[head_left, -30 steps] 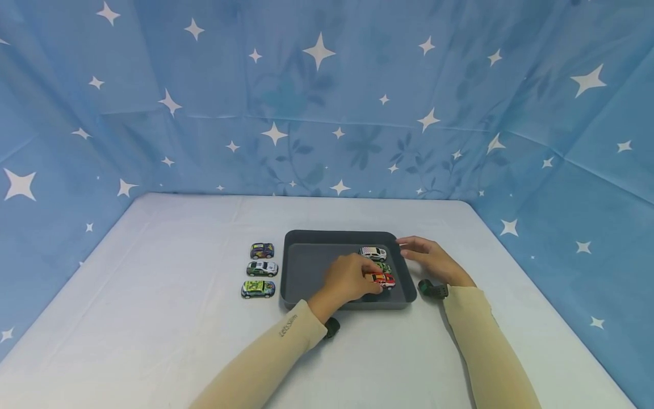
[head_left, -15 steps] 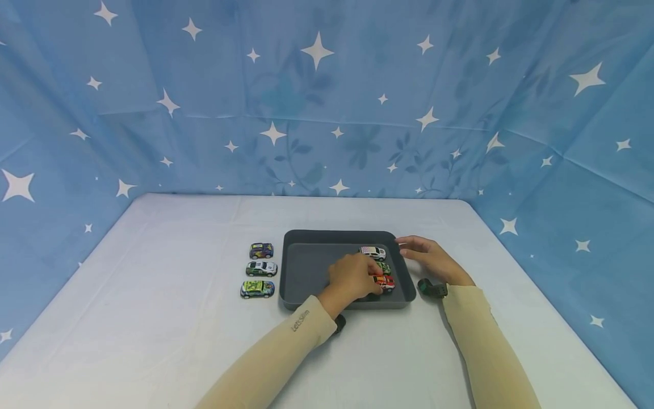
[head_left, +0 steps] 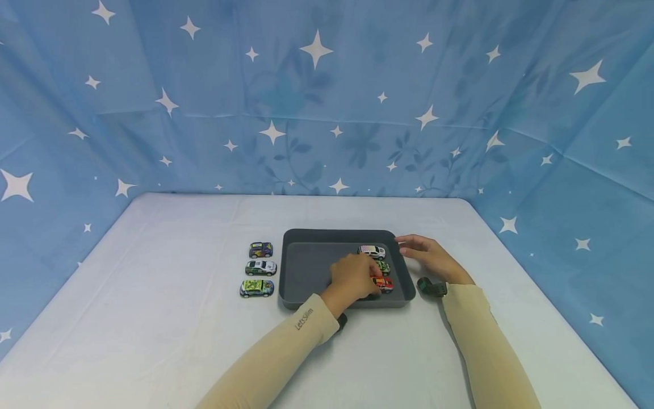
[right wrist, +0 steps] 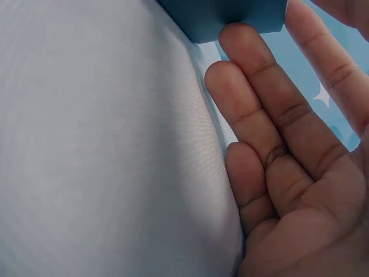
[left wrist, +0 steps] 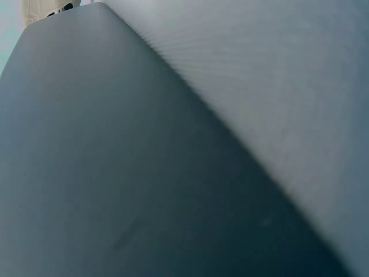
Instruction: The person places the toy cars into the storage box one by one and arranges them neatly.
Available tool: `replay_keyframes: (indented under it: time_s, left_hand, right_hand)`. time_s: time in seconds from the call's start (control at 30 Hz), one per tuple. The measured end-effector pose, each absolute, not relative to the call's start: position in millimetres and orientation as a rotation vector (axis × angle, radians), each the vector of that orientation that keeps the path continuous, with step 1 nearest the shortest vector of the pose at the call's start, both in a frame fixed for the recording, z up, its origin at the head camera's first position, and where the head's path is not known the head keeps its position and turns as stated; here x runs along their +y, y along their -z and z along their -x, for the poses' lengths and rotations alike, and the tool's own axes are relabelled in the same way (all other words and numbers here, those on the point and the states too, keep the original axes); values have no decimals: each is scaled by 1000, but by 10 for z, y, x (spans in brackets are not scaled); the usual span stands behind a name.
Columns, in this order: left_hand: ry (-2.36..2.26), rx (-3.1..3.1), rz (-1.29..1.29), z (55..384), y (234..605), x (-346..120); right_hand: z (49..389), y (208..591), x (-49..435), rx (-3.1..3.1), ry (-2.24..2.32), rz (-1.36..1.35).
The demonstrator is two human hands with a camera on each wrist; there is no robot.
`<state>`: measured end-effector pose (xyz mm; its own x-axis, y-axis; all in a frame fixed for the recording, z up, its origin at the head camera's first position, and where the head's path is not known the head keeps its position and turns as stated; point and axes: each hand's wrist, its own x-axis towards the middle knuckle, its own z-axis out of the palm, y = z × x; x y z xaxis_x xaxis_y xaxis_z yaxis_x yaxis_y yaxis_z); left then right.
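Observation:
My left hand (head_left: 353, 276) reaches into the grey tray (head_left: 311, 233) and pinches a red toy car (head_left: 384, 284) between thumb and fingers, near the tray's front right corner. The car's left end is behind the hand. Just beyond it sits a green toy car (head_left: 382, 267), partly covered by the fingers, and behind that a white toy car (head_left: 372, 252). My right hand (head_left: 430, 257) is at the tray's right side. In the right wrist view its fingers (right wrist: 248, 49) are loosely extended, with fingertips at the tray wall (right wrist: 230, 17).
Left of the tray a column of toy cars stands on the white table (head_left: 153, 307): a dark blue one (head_left: 261, 250), a white and green one (head_left: 261, 268) and a yellow-green one (head_left: 257, 288). A blue curtain with stars (head_left: 327, 102) hangs behind the table.
My left hand and forearm have shifted slightly right, and the red car sits a touch further left relative to the hand, more covered by it. My right hand stays at the tray's edge.

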<state>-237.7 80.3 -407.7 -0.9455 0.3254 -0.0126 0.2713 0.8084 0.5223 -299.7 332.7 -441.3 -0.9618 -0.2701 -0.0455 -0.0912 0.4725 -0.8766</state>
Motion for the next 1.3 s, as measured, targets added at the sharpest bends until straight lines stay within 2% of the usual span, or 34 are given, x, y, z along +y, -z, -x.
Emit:
replay_keyframes:
  time_s: [0.43, 1.0, 1.3]
  left_hand:
    - [-855, 2877, -541, 2360, 4120, 791]
    - [-1006, 2654, -690, 2331, 3881, 473]
    - [-1170, 2519, -950, 2341, 3710, 216]
  right_hand:
    - [2975, 4416, 3315, 2521, 1523, 313]
    - [2991, 4438, 3324, 2524, 1533, 335]
    - [2984, 4410, 3315, 2539, 1500, 307]
